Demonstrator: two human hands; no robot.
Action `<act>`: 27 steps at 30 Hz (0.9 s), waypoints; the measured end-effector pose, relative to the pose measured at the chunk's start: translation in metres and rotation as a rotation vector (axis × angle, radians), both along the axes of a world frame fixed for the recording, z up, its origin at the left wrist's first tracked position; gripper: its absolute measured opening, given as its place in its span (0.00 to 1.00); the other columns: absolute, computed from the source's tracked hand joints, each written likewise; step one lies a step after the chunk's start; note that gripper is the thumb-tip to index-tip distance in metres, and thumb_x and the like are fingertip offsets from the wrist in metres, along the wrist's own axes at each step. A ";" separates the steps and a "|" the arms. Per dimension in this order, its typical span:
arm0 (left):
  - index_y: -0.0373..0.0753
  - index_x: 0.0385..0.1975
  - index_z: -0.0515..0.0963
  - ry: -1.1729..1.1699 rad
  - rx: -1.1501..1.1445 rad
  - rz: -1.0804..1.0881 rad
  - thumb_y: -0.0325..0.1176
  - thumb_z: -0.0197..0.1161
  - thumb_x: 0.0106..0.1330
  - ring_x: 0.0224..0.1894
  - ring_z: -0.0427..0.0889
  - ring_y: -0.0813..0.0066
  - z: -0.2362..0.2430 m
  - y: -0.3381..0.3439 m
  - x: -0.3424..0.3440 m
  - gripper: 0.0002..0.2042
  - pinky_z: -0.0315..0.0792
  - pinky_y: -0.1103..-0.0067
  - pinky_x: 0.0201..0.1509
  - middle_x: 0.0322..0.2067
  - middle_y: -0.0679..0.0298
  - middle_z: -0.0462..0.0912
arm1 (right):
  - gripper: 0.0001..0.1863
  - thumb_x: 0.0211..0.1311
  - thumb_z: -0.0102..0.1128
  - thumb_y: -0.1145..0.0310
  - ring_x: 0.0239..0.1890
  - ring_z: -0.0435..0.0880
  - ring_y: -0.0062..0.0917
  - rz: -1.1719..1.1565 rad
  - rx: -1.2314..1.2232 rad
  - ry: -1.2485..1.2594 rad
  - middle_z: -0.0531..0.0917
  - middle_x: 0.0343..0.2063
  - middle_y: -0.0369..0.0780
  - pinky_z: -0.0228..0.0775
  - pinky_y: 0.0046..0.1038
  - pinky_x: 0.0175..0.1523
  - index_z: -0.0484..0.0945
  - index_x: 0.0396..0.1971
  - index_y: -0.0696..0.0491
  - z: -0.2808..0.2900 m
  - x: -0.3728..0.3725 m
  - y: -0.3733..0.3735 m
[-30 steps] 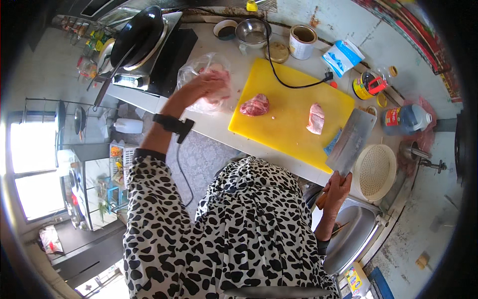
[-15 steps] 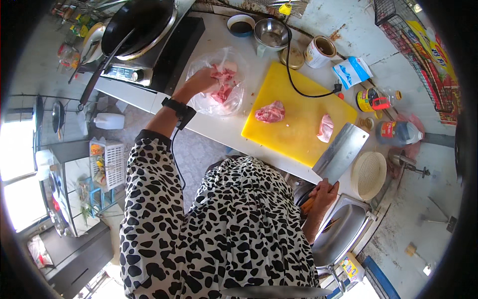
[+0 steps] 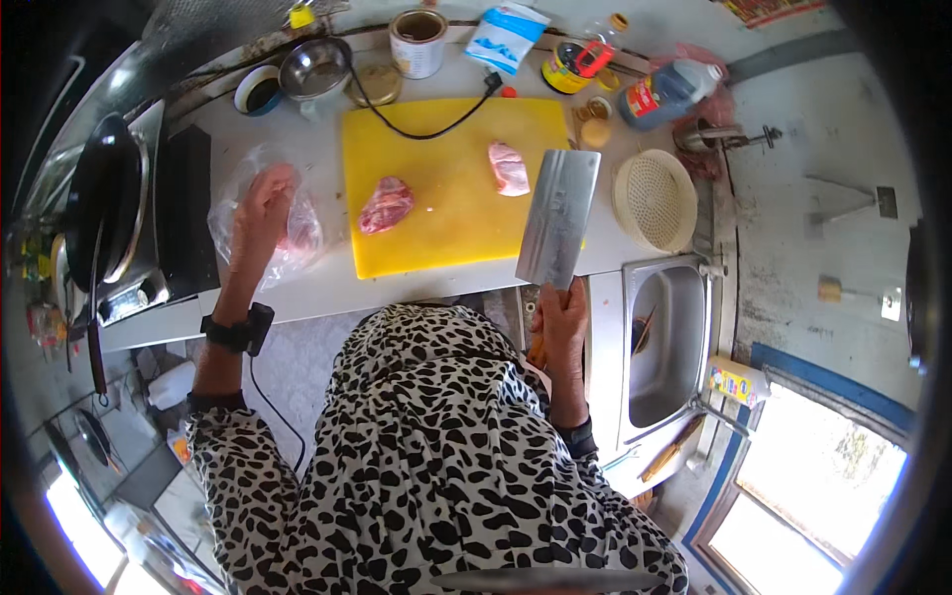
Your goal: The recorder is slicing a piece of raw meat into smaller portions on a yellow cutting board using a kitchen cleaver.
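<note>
My right hand (image 3: pixel 561 322) is closed round the handle of a broad cleaver (image 3: pixel 560 218). Its blade points away from me and overlaps the right edge of the yellow cutting board (image 3: pixel 456 238). On the board lie two chunks of raw meat: a redder piece (image 3: pixel 386 205) at the left and a paler piece (image 3: pixel 509 169) nearer the blade. To the left of the board, my left hand (image 3: pixel 263 208) is in a clear plastic bag (image 3: pixel 307 260). Its fingers look curled, and what they grip is hidden. Pinkish raw meat (image 3: pixel 296 238) shows in the bag beside it.
Behind the board stand a bowl of dark liquid (image 3: pixel 260 92), a metal bowl (image 3: pixel 314 69), a tin can (image 3: pixel 417 45) and bottles (image 3: pixel 669 92). A black cable (image 3: pixel 426 136) crosses the board's far edge. Rightward are a white strainer basket (image 3: pixel 654 198) and a sink (image 3: pixel 666 347); a wok (image 3: pixel 104 198) is leftward.
The view has turned right, so the counter now runs nearly level. My right hand has raised the cleaver from the board's right corner to point away. My left hand stays at the bag.
</note>
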State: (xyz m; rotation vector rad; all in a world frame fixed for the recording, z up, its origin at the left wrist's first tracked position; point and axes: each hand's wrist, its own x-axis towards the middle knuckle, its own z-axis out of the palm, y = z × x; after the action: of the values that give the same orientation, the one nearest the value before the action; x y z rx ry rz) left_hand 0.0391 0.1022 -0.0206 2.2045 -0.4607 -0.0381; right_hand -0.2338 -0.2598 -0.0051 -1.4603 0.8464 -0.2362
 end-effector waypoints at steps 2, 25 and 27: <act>0.38 0.52 0.78 -0.232 0.147 -0.107 0.23 0.59 0.64 0.52 0.82 0.58 0.015 -0.044 -0.009 0.15 0.75 0.71 0.57 0.50 0.55 0.82 | 0.08 0.70 0.58 0.70 0.13 0.68 0.13 -0.007 -0.013 -0.002 0.70 0.16 0.32 0.61 0.19 0.18 0.68 0.35 0.53 0.000 -0.003 -0.007; 0.38 0.41 0.83 0.148 0.125 -0.478 0.30 0.63 0.63 0.39 0.86 0.65 -0.080 -0.346 0.019 0.09 0.77 0.70 0.48 0.31 0.65 0.86 | 0.07 0.71 0.56 0.71 0.14 0.68 0.13 -0.067 -0.014 0.048 0.72 0.18 0.32 0.63 0.18 0.18 0.68 0.36 0.55 0.001 -0.051 -0.141; 0.35 0.42 0.82 0.376 -0.035 -0.475 0.30 0.61 0.65 0.37 0.86 0.67 -0.098 -0.334 0.031 0.10 0.78 0.73 0.44 0.31 0.63 0.86 | 0.06 0.71 0.56 0.71 0.14 0.68 0.13 -0.044 -0.011 0.030 0.72 0.18 0.32 0.63 0.18 0.18 0.68 0.37 0.55 -0.009 -0.051 -0.155</act>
State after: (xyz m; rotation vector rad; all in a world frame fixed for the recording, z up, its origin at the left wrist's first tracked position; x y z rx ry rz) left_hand 0.0705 -0.2316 -0.1182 1.9476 -0.7480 -0.6798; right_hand -0.2848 -0.4153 -0.0142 -1.4600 0.9032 -0.2531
